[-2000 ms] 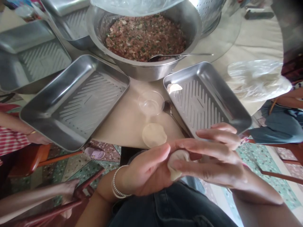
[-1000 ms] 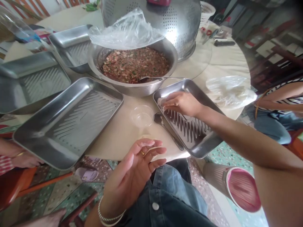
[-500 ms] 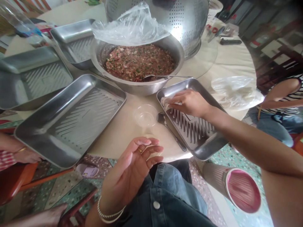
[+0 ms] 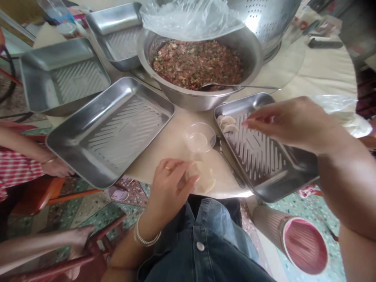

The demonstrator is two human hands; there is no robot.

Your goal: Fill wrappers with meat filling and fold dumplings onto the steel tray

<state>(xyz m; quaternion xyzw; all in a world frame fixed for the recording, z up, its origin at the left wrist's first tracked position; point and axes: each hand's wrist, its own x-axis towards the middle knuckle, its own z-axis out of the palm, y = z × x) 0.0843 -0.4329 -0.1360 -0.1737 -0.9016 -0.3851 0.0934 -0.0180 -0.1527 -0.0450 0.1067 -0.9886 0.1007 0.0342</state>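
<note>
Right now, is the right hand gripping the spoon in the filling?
No, the spoon sits untouched in the filling of the steel bowl, while the right hand hovers over the tray.

No legible text, number or sign; the blue marking (image 4: pixel 67 16) on the clear plastic container (image 4: pixel 53 8) is too blurred to read.
</note>
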